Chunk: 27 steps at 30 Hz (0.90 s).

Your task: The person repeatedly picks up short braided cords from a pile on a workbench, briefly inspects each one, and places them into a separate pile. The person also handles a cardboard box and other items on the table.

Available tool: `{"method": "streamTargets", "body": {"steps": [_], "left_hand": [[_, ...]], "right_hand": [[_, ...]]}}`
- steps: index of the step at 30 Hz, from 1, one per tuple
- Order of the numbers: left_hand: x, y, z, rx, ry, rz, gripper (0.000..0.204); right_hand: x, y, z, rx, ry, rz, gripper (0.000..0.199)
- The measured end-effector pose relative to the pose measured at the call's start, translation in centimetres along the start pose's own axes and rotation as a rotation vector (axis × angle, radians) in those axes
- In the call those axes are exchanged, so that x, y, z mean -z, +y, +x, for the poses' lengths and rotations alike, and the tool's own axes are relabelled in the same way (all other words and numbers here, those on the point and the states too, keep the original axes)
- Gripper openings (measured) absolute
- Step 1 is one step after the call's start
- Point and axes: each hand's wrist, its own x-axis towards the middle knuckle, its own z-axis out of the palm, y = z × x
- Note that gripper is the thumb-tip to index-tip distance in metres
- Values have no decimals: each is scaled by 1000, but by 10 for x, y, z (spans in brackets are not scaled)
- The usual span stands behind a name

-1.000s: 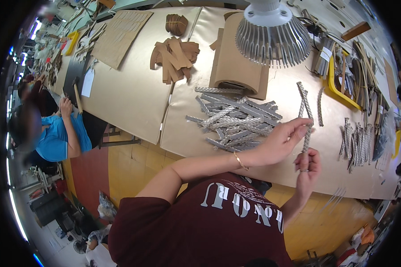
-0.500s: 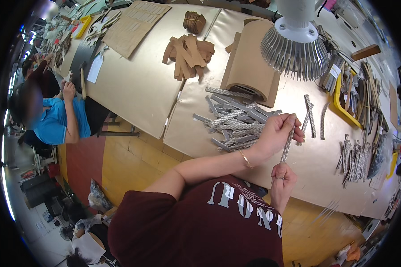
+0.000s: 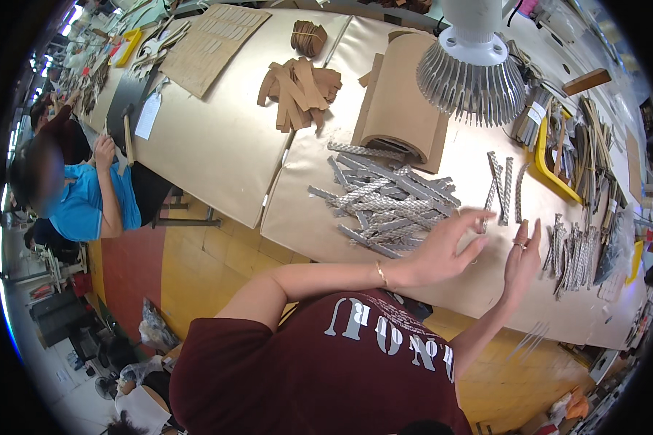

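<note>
My left hand hovers at the right end of a heap of grey and silver braided strips, thumb and fingers apart and holding nothing. Its fingertips are near a small group of loose braided strips. My right hand is raised just below that group, open, with a ring on one finger and fingers spread upward. One braided strip lies in the group, beside two strips that cross and left of a darker braided strip.
A bundle of thin braided strips lies at the right. Behind are a curved brown board form, a ribbed lamp hanging low, a yellow tray and brown strips. A person in blue works at the left.
The braided strip that both hands held has been let go and lies among the loose strips. My right hand has moved right and up; both hands have opened.
</note>
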Motion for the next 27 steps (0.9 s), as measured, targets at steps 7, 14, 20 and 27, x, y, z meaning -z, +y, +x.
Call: {"method": "streamTargets", "body": {"steps": [7,14,20,27], "left_hand": [[-4,-1,-22,127,-305,71,22],[-4,2,-20,49,-403,129,20],[0,6,-33,34,-409,145,20],[12,11,-44,30,-356,134,20]], "right_hand": [[10,116,43,-157,350,-615,57],[6,153,38,-126,440,-544,30],[8,165,47,-119,462,-690,28],[22,148,34,-119,703,-374,30]]}}
